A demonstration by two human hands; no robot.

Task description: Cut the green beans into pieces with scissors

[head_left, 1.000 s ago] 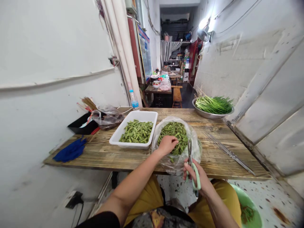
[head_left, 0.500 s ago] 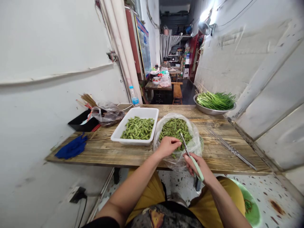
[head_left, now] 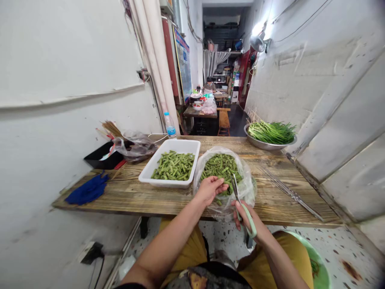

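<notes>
My left hand (head_left: 211,190) is over the near left part of a clear plastic bag (head_left: 248,176) full of green edamame pods (head_left: 221,165). Its thumb and fingers are pinched together on what looks like one pod, mostly hidden by the fingers. In my right hand (head_left: 248,218) is a pair of scissors (head_left: 249,220) with pale green handles. Their blades point up and away from me, slightly apart, just right of my left fingertips. Left of the bag, a white plastic tub (head_left: 197,154) holds more pods.
Metal skewers (head_left: 293,192) and a steel bowl of green chives (head_left: 270,146) are on the right. On the left are a blue cloth (head_left: 87,189), a black box (head_left: 102,158) and a water bottle (head_left: 170,126). A green basin (head_left: 323,257) stands on the floor. One person sits far back.
My left hand has drawn slightly back from the scissors, its fingers now more spread. The scissor blades have parted a little. The whole view has shifted slightly.
</notes>
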